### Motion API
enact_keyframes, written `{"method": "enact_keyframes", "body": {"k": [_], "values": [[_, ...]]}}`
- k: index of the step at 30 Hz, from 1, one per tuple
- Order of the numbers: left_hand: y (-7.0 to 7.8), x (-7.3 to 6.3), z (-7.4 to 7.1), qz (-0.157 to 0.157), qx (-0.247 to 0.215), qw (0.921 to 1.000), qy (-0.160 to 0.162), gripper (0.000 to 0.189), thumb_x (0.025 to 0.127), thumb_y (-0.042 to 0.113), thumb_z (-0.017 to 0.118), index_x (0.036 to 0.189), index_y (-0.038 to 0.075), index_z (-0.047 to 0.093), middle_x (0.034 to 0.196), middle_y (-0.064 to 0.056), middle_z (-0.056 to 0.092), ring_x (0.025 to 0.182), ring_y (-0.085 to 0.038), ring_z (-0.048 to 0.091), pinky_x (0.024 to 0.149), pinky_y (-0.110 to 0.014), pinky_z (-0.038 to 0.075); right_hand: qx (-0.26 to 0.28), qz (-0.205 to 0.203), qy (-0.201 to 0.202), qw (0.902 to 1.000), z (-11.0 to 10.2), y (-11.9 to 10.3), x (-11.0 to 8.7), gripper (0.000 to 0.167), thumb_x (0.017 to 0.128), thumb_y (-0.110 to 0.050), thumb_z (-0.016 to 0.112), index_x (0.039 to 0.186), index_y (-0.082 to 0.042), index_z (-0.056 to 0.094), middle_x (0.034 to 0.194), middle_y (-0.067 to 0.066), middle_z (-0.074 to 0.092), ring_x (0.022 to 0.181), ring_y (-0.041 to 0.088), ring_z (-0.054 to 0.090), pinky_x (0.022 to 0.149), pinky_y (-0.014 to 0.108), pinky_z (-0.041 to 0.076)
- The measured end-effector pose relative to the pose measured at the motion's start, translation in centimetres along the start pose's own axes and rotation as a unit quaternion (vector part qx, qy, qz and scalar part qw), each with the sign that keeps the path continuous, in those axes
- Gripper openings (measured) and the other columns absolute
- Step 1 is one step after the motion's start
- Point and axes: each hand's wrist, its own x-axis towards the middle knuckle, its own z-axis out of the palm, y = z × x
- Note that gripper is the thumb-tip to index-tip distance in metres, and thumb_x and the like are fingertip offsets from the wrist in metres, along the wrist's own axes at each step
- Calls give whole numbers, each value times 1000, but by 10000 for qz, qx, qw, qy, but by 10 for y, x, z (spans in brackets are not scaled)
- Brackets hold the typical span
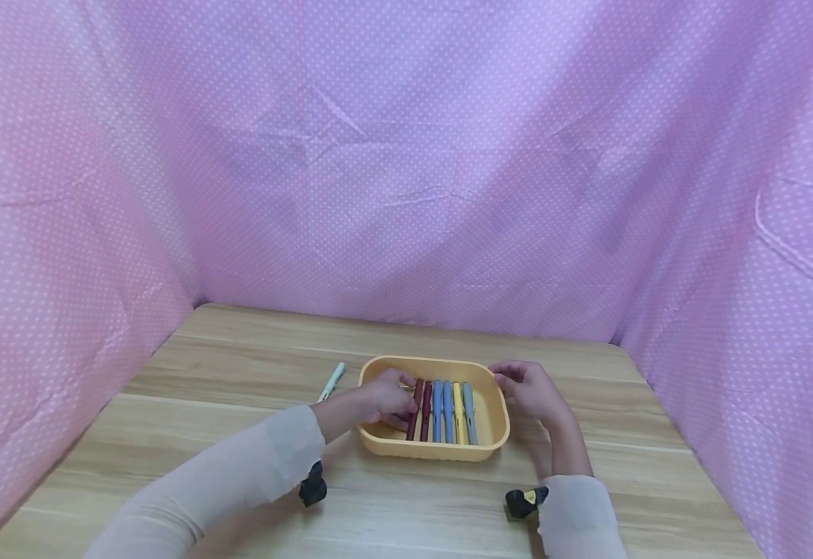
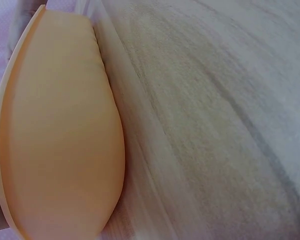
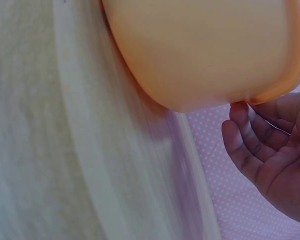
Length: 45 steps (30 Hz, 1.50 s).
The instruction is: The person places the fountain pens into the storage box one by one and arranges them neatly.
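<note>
In the head view a yellow tray (image 1: 434, 450) stands on the table with several capped pens side by side in it. My left hand (image 1: 388, 397) reaches over its left rim, thumb and fingers at the leftmost dark red pen (image 1: 413, 419). Beside that lie another dark red pen (image 1: 426, 415), two blue pens, a yellow pen (image 1: 458, 411) and a grey-green pen (image 1: 470, 415). My right hand (image 1: 532, 392) is at the tray's right back corner; in the right wrist view its loosely bent fingers (image 3: 240, 142) touch the outer wall. The tray hides most of the left hand in the left wrist view.
A pale mint pen (image 1: 333, 380) lies on the wooden table (image 1: 252, 349) left of the tray, partly behind the left forearm. Pink dotted cloth (image 1: 406, 194) hangs around the back and sides. Each wrist carries a small black camera (image 1: 313, 485).
</note>
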Motion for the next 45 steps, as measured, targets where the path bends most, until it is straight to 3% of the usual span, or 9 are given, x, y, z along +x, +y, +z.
{"method": "enact_keyframes", "body": {"k": [10, 18, 24, 30, 45], "values": [[-1, 2, 1, -80, -61, 9999, 123, 51, 87, -16, 62, 135, -8, 46, 92, -17, 69, 68, -22, 64, 55, -31, 63, 74, 32, 27, 10000, 2, 0, 2, 22, 104, -4, 57, 120, 7, 68, 110, 18, 72, 96, 22, 68, 83, 35, 62], [-1, 3, 2, -42, 32, 9998, 188, 55, 85, -16, 69, 135, -9, 46, 86, -17, 65, 67, -20, 64, 53, -29, 62, 218, 30, -119, 9997, -2, -22, -7, 24, 103, 1, 54, 121, 14, 64, 114, 28, 69, 103, 34, 68, 91, 49, 60], [0, 1, 3, -74, 256, 9991, 315, 54, 86, -16, 68, 135, -8, 47, 88, -18, 66, 67, -22, 66, 53, -30, 62, 166, -15, -31, 9999, 1, -2, 2, 24, 104, -3, 57, 122, 10, 66, 112, 23, 71, 99, 28, 69, 87, 41, 62], [1, 0, 5, -56, 386, 9983, 430, 51, 85, -16, 68, 132, -7, 50, 89, -17, 65, 67, -22, 66, 52, -30, 62, 162, -66, 3, 9998, 1, -3, 1, 23, 103, -1, 57, 121, 10, 66, 111, 22, 71, 99, 28, 69, 84, 36, 63], [5, -1, 5, -90, 574, 9970, 513, 42, 86, -15, 68, 126, -5, 55, 87, -19, 69, 68, -22, 68, 53, -31, 62, 176, -62, -6, 9998, 1, -3, 2, 23, 103, -1, 56, 120, 10, 66, 111, 22, 71, 97, 28, 69, 83, 35, 63]]}}
